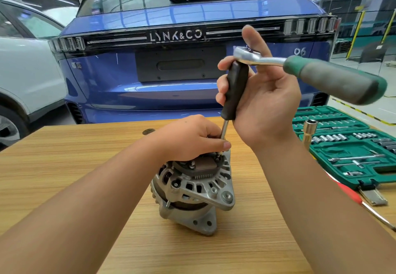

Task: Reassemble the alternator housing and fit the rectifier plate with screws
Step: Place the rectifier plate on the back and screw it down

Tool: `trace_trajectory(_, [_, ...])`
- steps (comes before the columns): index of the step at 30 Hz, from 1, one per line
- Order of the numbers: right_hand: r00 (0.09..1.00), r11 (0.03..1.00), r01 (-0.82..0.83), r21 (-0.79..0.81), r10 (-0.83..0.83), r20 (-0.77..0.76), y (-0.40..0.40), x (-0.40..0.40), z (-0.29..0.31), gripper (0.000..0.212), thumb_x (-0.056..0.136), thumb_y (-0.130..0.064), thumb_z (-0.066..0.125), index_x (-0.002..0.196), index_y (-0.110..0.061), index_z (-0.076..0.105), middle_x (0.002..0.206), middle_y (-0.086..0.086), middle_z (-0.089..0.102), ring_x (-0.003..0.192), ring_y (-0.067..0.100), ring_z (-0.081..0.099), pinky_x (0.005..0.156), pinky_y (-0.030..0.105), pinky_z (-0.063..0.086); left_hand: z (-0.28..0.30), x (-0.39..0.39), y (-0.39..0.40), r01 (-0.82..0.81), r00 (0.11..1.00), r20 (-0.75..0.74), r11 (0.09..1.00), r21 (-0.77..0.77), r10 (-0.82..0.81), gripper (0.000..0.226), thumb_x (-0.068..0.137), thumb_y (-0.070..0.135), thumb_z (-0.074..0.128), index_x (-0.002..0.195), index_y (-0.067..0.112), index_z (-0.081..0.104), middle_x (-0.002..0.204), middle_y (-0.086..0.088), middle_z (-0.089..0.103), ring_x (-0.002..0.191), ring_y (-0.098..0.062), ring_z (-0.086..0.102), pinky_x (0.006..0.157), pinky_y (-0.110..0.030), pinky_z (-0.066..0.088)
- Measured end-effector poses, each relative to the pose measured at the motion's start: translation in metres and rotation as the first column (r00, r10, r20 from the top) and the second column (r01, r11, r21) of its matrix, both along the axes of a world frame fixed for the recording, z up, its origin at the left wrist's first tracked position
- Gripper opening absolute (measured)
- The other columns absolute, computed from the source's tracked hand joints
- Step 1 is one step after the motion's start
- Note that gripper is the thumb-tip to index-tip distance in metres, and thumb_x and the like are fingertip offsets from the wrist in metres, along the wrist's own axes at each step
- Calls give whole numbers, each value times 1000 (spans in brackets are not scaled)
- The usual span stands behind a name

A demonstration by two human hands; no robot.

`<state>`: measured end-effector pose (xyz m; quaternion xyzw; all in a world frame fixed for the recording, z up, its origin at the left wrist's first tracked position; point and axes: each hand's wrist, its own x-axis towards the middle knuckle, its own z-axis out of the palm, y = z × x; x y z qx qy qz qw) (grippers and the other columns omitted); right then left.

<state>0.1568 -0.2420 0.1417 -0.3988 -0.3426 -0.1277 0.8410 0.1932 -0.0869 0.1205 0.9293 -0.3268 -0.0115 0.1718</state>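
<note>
The alternator (192,190) stands on end on the wooden tabletop (64,166), near the centre of the view, with its finned aluminium housing facing the camera and two mounting lugs projecting at the lower right. On its upper face sits the dark rectifier plate (201,165), with studs or screws rising from it. The left hand (192,138) rests over the far side of that upper face, fingers curled down around the steel shaft (224,129) of a driver, steadying it just above the plate; the shaft tip itself is hidden behind the fingers. Above it, the right hand (257,93) grasps the black driver handle (234,90), fingers wrapped around it, thumb extended upward. A ratchet wrench (300,68) with a chrome head and a green-grey grip sits on top of the driver handle, its grip extending to the right and motion-blurred. To the right on the tabletop lies an open green socket case (364,179) holding sockets and extension bars in moulded recesses, with one tall socket (309,132) standing at its left edge. A red-handled screwdriver (351,194) lies in front of the case. A small round dark object (149,132) rests near the far edge of the tabletop. Beyond the tabletop stands the rear of a blue car (171,85) with lettering across its tailgate, and at the left a white car (25,76).
</note>
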Motion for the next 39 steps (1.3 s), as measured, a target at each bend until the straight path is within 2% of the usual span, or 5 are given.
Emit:
trace_trajectory(8, [989, 997, -73, -9, 71, -128, -2, 2, 2, 34, 105, -45, 33, 119, -23, 54, 87, -2, 63, 68, 15, 52, 63, 28, 40, -1, 1, -1, -3, 1000, -8, 1000, -5, 3, 41, 94, 59, 57, 78, 22, 63, 65, 9, 53, 56, -3, 49, 58, -30, 41])
trace_trajectory(13, [928, 958, 282, -49, -286, -239, 1, 4, 7, 21, 96, -25, 66, 77, -20, 59, 64, -7, 50, 49, 9, 43, 50, 24, 37, 1, -2, -4, 23, 1000, -2, 999, 27, -23, 34, 96, 59, 56, 67, 41, 56, 63, 20, 53, 55, 1, 49, 54, -27, 33])
trace_trajectory(22, [944, 944, 329, -15, -328, 40, 11, -3, 3, 34, 99, -3, 54, 122, -28, 55, 80, -1, 60, 59, 15, 49, 54, 28, 43, 1, -1, -2, 20, 1000, -8, 1000, 12, -20, 39, 96, 58, 56, 68, 31, 57, 62, 16, 52, 54, -2, 47, 55, -27, 36])
trace_trajectory(31, [989, 990, -140, 25, 141, -46, -5, 4, -1, 43, 100, -29, 25, 127, -27, 58, 91, 8, 64, 69, 23, 50, 65, 33, 37, 1, -1, -1, 4, 1000, -20, 1000, -4, -4, 42, 95, 57, 58, 71, 24, 58, 61, 14, 52, 54, -2, 48, 56, -27, 37])
trace_trajectory(39, [979, 989, -148, -6, 146, -143, -4, 5, 1, 41, 100, -50, 36, 116, -18, 56, 86, -3, 64, 68, 13, 54, 64, 27, 42, -1, 0, 0, 7, 1000, -5, 1000, -8, -7, 40, 94, 58, 58, 74, 25, 61, 64, 11, 54, 54, -2, 49, 55, -27, 37])
